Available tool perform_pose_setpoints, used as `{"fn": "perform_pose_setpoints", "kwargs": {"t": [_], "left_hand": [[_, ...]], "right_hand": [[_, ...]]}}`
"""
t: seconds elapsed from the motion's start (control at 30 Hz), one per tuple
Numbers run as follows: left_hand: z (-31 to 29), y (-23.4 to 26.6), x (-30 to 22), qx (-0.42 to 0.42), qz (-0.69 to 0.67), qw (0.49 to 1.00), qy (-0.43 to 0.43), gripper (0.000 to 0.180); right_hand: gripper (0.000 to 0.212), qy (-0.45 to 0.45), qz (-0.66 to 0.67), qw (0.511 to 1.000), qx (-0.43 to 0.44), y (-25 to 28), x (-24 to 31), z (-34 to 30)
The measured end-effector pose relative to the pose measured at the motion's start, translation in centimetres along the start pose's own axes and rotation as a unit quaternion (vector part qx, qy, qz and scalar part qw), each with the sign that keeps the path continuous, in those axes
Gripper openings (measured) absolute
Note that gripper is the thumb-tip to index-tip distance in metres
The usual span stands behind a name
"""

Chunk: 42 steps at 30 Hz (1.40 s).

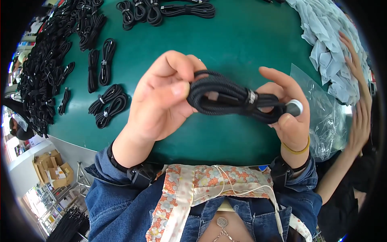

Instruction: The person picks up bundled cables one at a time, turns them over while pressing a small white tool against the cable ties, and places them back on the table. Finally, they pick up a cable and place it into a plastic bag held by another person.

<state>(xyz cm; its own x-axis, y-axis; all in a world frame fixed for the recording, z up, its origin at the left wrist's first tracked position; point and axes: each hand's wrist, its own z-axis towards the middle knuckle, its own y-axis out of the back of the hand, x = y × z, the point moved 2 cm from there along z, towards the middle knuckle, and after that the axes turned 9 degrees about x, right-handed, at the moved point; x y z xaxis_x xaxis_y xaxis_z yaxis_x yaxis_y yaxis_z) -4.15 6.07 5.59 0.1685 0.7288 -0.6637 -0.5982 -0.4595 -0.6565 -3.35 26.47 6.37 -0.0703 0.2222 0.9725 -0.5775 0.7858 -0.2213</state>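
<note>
The coil of black braided cable (217, 89) hangs between my hands, over the green surface (250, 40). My left grip (157, 94) pinches its 9 o'clock end between thumb and fingertips. My right grip (296, 131) closes on its 3 o'clock end, thumb in front and fingers partly hidden behind, with the index finger raised; a rounded grey-and-white piece (295, 107) sits against that end. A band (252, 97) binds the loops nearer my right side.

Taken from the coil, the surface's near edge runs at 6 o'clock, close to my body, and its edge curves away at 8. Green top stretches out to 12 o'clock, giving my hands room that way. Toward 9 lie two crossed coils (108, 105), just beyond my left wrist, and a big heap of cables (44, 76) lies farther out. A row of coils (153, 14) sits between 10 and 11. Pale bags (318, 40) crowd 2 o'clock; a clear plastic bag (326, 129) lies past my right wrist, near a co-worker's hand (359, 127).
</note>
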Motion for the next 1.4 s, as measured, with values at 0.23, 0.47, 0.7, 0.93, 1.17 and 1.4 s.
{"fn": "perform_pose_setpoints", "kwargs": {"t": [0.23,0.47,0.7,0.93,1.17,1.4], "left_hand": [[-0.2,0.6,-0.1,-0.063,-0.065,0.995,0.040,0.021],[-0.3,-0.2,0.0,-0.033,0.063,0.997,0.031,0.041],[-0.2,-0.9,-0.8,-0.101,0.084,0.989,0.061,0.056],[-0.1,-1.2,-1.2,-0.116,0.082,0.989,0.047,0.056],[-0.4,-0.6,-1.1,-0.082,0.094,0.992,0.030,0.054],[-0.3,-0.7,-1.5,-0.101,0.171,0.980,-0.023,0.052]], "right_hand": [[0.058,0.002,-0.017,0.997,-0.074,-0.6,0.2,0.0],[0.043,0.009,0.078,0.994,-0.077,-0.3,0.0,-0.3],[0.045,0.016,0.089,0.993,-0.072,-0.4,-0.2,-0.2],[0.046,0.024,0.093,0.993,-0.070,-0.4,-0.4,-0.3],[0.047,0.028,0.088,0.993,-0.074,-0.8,-0.4,-0.1],[0.046,-0.020,0.063,0.995,-0.071,-0.5,-0.6,0.0]]}}
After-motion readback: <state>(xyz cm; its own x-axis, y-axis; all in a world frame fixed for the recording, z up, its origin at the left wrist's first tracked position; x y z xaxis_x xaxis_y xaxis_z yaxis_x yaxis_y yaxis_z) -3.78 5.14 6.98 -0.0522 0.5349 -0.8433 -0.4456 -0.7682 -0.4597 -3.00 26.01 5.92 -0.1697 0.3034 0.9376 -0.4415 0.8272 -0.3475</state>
